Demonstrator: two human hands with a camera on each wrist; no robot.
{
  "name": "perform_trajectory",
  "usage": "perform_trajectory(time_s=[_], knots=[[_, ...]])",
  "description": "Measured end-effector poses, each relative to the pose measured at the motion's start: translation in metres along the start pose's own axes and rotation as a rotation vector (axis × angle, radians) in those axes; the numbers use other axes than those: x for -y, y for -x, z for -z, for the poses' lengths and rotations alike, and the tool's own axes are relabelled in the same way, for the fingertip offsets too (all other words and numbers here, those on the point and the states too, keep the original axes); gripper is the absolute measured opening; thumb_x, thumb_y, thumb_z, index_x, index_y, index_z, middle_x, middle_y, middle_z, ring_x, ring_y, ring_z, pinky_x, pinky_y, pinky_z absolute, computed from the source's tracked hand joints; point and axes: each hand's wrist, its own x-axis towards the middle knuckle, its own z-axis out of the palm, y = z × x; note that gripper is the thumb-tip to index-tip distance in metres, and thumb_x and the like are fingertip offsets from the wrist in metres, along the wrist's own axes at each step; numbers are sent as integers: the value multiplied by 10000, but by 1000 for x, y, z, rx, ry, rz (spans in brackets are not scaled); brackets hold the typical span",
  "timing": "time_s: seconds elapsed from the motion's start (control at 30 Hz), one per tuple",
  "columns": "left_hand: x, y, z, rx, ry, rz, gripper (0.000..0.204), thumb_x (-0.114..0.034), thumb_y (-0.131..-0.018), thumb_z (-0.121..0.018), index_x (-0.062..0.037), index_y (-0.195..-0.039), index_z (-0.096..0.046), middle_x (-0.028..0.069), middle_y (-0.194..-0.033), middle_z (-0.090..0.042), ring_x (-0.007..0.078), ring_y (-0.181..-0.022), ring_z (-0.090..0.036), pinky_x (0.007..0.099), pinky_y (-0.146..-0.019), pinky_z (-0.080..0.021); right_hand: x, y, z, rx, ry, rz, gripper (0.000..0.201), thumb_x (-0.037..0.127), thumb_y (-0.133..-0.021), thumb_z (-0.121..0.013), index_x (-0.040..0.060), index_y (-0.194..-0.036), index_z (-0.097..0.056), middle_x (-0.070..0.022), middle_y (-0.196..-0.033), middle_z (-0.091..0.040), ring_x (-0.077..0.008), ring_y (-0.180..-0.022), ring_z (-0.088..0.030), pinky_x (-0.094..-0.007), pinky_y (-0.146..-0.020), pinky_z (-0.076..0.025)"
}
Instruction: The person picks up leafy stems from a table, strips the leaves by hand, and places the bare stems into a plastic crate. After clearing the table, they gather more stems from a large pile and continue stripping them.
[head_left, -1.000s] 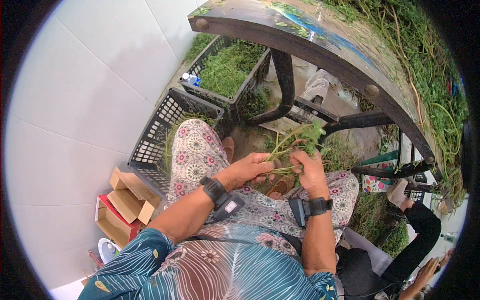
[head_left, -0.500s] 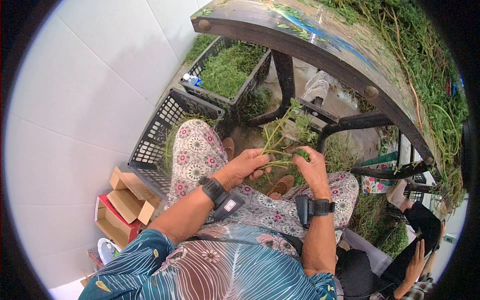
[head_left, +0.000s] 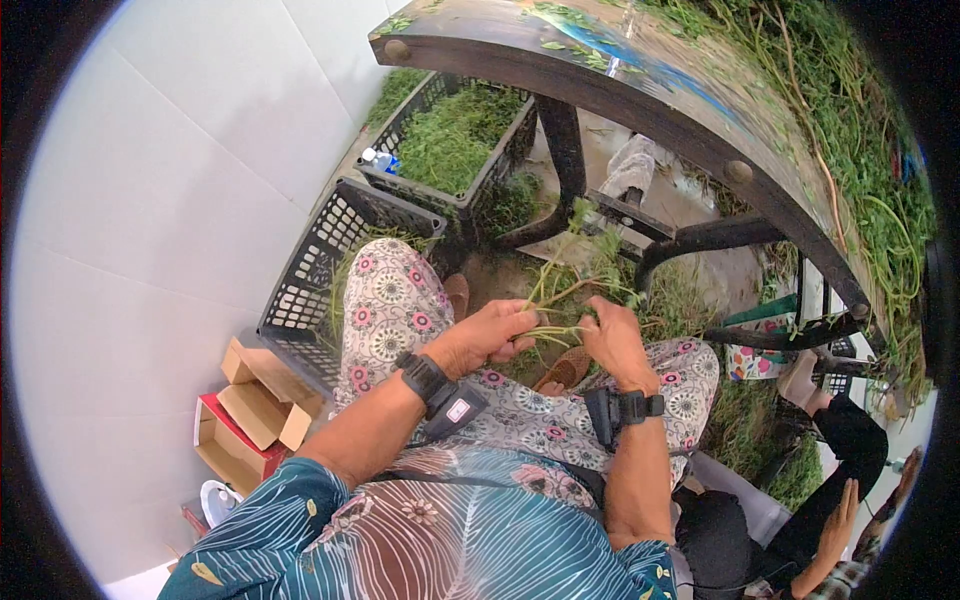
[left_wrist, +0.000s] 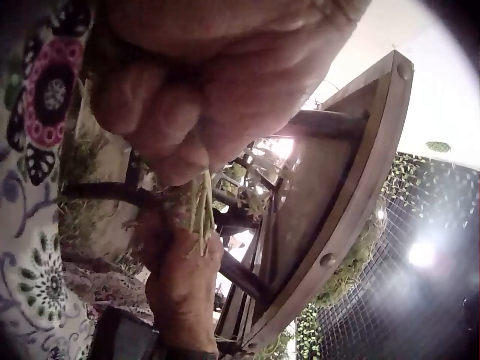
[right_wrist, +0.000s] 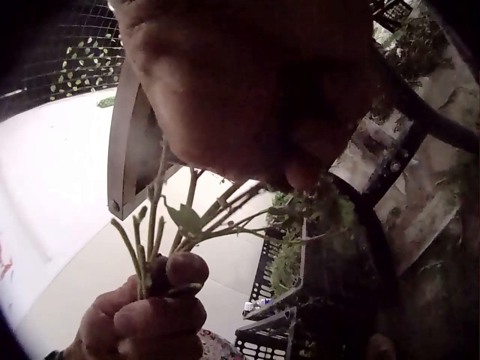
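Observation:
My left hand [head_left: 487, 335] grips the lower ends of several green stems [head_left: 543, 303] above my lap; in the right wrist view its fingers [right_wrist: 161, 315] are curled round the bunch. Leafy tops spread up and away toward the table. At the right side of the bunch, my right hand [head_left: 617, 345] has its fingers bent at the stems, thumb and forefinger close together. In the left wrist view cut stem ends [left_wrist: 199, 214] show between the two hands. What lies inside the right fingers is partly hidden.
A wooden table [head_left: 600, 82] with piled greens [head_left: 850, 130] curves overhead at the right. Black crates [head_left: 300, 285] stand at the left, one full of greens [head_left: 460, 135]. Cardboard boxes [head_left: 250, 405] lie by the wall. Another person's arm [head_left: 832, 540] is at the lower right.
The right hand moved off the left one, and the small leafy piece at its fingertips half a second ago no longer shows. The left hand keeps its grip; the stems have spread.

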Motion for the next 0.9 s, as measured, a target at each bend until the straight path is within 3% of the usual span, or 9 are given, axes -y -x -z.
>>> perform_trajectory(time_s=[0.1,0.2,0.4,0.5,0.53,0.6,0.7,0.77,0.9], knots=[[1,0,-6,10,-15,-11,127,-223,-906,-448,-103,-911,-491,-45,-618,-438,20,-425,-288,183,-373,-187,0,-7,-2,-221,-206,-12,272,159,-760,-504,-13,-947,-601,-234,-805,-610,-408,-789,-578,-432,-696,-454],[4,-5,-12,12,-25,-29,122,-225,-903,-451,-108,-882,-481,-50,-602,-426,18,-422,-285,186,-371,-186,-10,-14,-8,-109,-591,-321,274,161,-763,-488,-12,-941,-605,-213,-769,-619,-359,-730,-601,-405,-672,-459],[6,-11,-15,-26,-71,-24,122,-218,-903,-443,-103,-871,-471,-47,-604,-426,19,-423,-290,192,-370,-200,-38,-22,-53,-461,-402,-207,243,178,-781,-487,-17,-879,-593,-122,-678,-590,-215,-559,-552,-338,-565,-441],[7,-3,-10,0,-34,-28,126,-216,-901,-440,-96,-874,-465,-40,-621,-432,20,-424,-293,193,-372,-209,-66,-22,-24,-408,-1305,-672,152,162,-814,-475,34,-778,-549,-76,-615,-533,-172,-516,-496,-284,-481,-388],[7,0,-6,20,-13,-34,128,-217,-901,-440,-94,-875,-463,-37,-627,-435,20,-424,-294,192,-373,-211,-72,-15,-3,-501,-1378,-704,74,127,-838,-459,82,-789,-492,-42,-659,-513,-130,-537,-464,-239,-431,-327],[5,-1,-3,-17,13,-51,136,-222,-902,-440,-88,-896,-465,-27,-645,-444,20,-432,-302,188,-379,-214,-87,-10,11,-612,-1757,-601,73,77,-828,-461,62,-893,-490,-50,-777,-539,-124,-584,-460,-247,-416,-320],[9,-9,-1,-72,11,-70,151,-227,-904,-441,-81,-933,-470,-15,-662,-453,20,-448,-312,181,-390,-221,-52,-11,17,-536,-1747,-589,141,69,-827,-476,56,-967,-471,-59,-859,-537,-121,-610,-449,-235,-425,-311],[10,-8,-2,-92,8,-66,159,-228,-904,-443,-79,-949,-475,-13,-668,-456,20,-453,-316,178,-394,-225,-37,-7,19,-378,-1700,-459,149,73,-826,-491,61,-974,-476,-63,-857,-541,-123,-627,-452,-228,-433,-311],[8,-5,-4,-67,29,-49,159,-228,-905,-447,-79,-942,-487,-19,-669,-458,21,-447,-312,177,-390,-226,-36,-2,24,-264,-1808,-338,117,133,-850,-527,73,-944,-490,-66,-854,-540,-120,-651,-458,-207,-444,-307]])
